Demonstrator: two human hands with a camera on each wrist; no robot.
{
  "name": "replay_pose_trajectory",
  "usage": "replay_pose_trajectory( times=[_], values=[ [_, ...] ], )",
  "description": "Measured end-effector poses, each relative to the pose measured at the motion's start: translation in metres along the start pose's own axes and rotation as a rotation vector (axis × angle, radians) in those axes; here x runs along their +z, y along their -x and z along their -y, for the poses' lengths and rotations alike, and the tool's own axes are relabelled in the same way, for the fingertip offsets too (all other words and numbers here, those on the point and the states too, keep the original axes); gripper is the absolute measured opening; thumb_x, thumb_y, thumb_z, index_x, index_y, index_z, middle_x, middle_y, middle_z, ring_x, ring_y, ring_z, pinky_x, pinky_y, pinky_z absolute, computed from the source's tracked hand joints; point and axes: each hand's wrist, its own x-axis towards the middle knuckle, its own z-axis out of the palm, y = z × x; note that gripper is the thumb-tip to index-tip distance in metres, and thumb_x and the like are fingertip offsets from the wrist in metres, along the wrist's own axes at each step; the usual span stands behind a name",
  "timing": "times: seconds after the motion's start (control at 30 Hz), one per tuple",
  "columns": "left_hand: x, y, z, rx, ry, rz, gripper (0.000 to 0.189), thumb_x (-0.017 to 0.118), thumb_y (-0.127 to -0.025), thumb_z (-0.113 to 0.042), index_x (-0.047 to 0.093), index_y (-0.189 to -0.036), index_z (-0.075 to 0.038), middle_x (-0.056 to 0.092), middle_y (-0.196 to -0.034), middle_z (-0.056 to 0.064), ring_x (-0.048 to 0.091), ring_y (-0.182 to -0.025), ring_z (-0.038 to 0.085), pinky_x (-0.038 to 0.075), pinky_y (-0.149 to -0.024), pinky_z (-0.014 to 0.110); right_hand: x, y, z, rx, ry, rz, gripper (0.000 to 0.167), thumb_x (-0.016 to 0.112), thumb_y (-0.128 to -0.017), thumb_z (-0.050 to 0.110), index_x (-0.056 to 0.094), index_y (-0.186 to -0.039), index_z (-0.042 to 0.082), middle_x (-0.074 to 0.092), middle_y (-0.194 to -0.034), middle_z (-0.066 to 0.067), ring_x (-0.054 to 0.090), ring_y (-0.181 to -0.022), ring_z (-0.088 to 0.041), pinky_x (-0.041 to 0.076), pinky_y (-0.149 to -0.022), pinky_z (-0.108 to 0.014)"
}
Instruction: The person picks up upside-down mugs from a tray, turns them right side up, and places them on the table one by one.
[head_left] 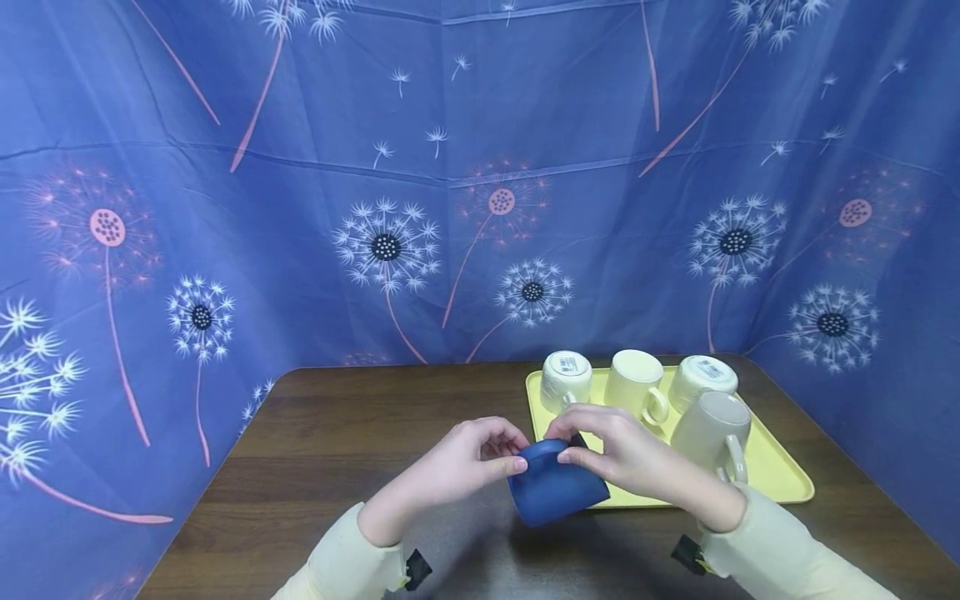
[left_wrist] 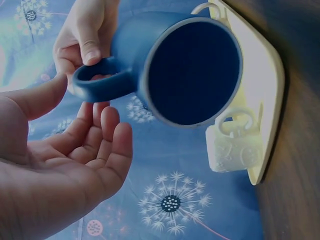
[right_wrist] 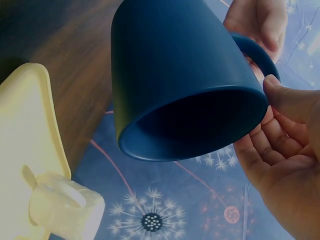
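A dark blue mug (head_left: 558, 487) is held on its side above the table, its mouth turned to the right and its handle (left_wrist: 107, 82) upward. My right hand (head_left: 618, 446) pinches that handle between thumb and fingers, near the rim, as the right wrist view shows. Close to the handle on the base side is my left hand (head_left: 480, 454), fingers loosely bent and thumb spread apart from them. The left fingertips (left_wrist: 122, 135) lie by the handle; whether they touch it I cannot tell. In the left wrist view the mug's round base (left_wrist: 195, 75) faces the camera.
A yellow tray (head_left: 780, 475) lies on the brown wooden table (head_left: 337, 433) at the right. Upside-down pale mugs stand on it: a white one (head_left: 566, 379), a cream one (head_left: 632, 375), another white one (head_left: 702, 379) and a greyish one (head_left: 708, 429). Patterned blue cloth (head_left: 450, 250) surrounds the table.
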Motion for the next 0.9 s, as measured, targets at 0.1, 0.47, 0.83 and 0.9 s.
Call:
replay_pose_trajectory(
  times=[0.1,0.47,0.83,0.9],
  values=[
    [-0.003,-0.003,-0.004,-0.037,0.048,0.035,0.015,0.067,-0.088,-0.017,0.066,-0.101,-0.008,0.064,-0.085,-0.003,0.058,-0.079,0.008,0.048,-0.071,0.023,-0.003,-0.002,0.001,-0.018,-0.005,0.020,0.027,0.076,-0.075,0.003,0.066,-0.097,0.014,0.067,-0.092,0.006,0.062,-0.084,-0.007,0.046,-0.079,-0.014],
    [-0.010,-0.014,-0.004,-0.123,0.252,0.119,0.018,0.065,-0.089,-0.015,0.067,-0.100,-0.001,0.067,-0.087,0.003,0.060,-0.080,0.009,0.049,-0.078,0.024,-0.008,-0.009,0.002,-0.057,-0.019,0.079,0.027,0.075,-0.076,0.003,0.067,-0.098,0.016,0.067,-0.094,0.006,0.062,-0.085,-0.006,0.050,-0.076,-0.020],
    [-0.010,-0.022,-0.004,-0.186,0.325,0.224,0.018,0.066,-0.087,-0.013,0.067,-0.096,0.002,0.063,-0.078,-0.004,0.056,-0.070,0.010,0.047,-0.069,0.024,-0.012,-0.013,-0.001,-0.096,-0.040,0.118,0.028,0.075,-0.076,0.003,0.068,-0.100,0.015,0.067,-0.095,0.006,0.063,-0.086,-0.007,0.049,-0.080,-0.016],
    [-0.010,-0.024,-0.004,-0.188,0.336,0.257,0.017,0.066,-0.087,-0.012,0.067,-0.096,0.002,0.063,-0.077,-0.005,0.056,-0.069,0.010,0.047,-0.069,0.024,-0.012,-0.014,-0.001,-0.110,-0.044,0.121,0.028,0.075,-0.076,0.002,0.068,-0.100,0.015,0.067,-0.095,0.005,0.063,-0.086,-0.007,0.048,-0.080,-0.014]
  ],
)
